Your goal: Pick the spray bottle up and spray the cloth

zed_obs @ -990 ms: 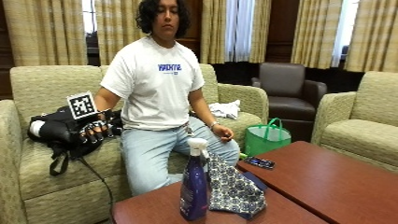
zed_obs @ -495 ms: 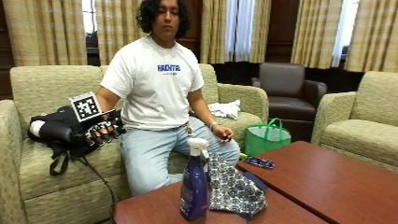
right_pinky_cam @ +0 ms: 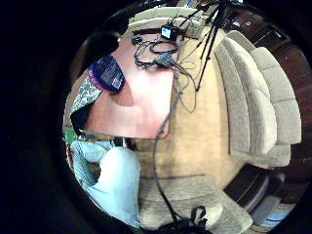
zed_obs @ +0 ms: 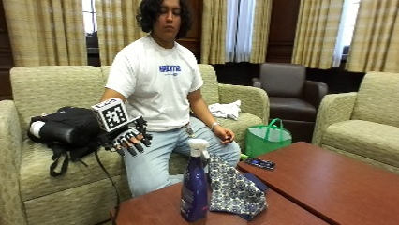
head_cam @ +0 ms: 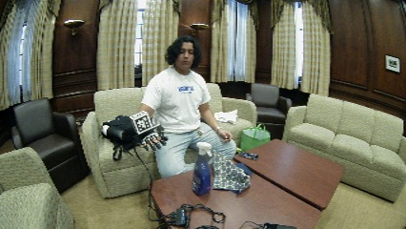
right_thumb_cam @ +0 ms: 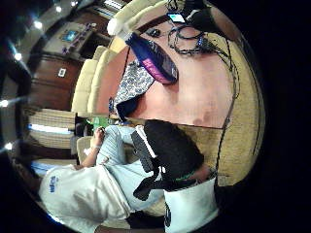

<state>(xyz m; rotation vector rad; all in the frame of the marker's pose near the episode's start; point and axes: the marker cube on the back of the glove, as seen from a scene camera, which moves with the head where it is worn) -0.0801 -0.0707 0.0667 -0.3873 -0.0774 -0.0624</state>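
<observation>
White T-shirt (zed_obs: 152, 84) — pale jeans (zed_obs: 150, 161)

The black-gloved right hand (zed_obs: 131, 138) has lifted off the dark bag on the couch and come forward toward the table's 12 o'clock edge, fingers now hanging relaxed in the air beside the person's knee. It holds nothing and remains well apart from the blue plastic spray bottle with the white trigger head (zed_obs: 195, 190).

Lower centre: we note open air between the gloved hand (zed_obs: 129, 139) and spray bottle (zed_obs: 195, 187); cloth (zed_obs: 233, 192) crowds the bottle's right.
</observation>
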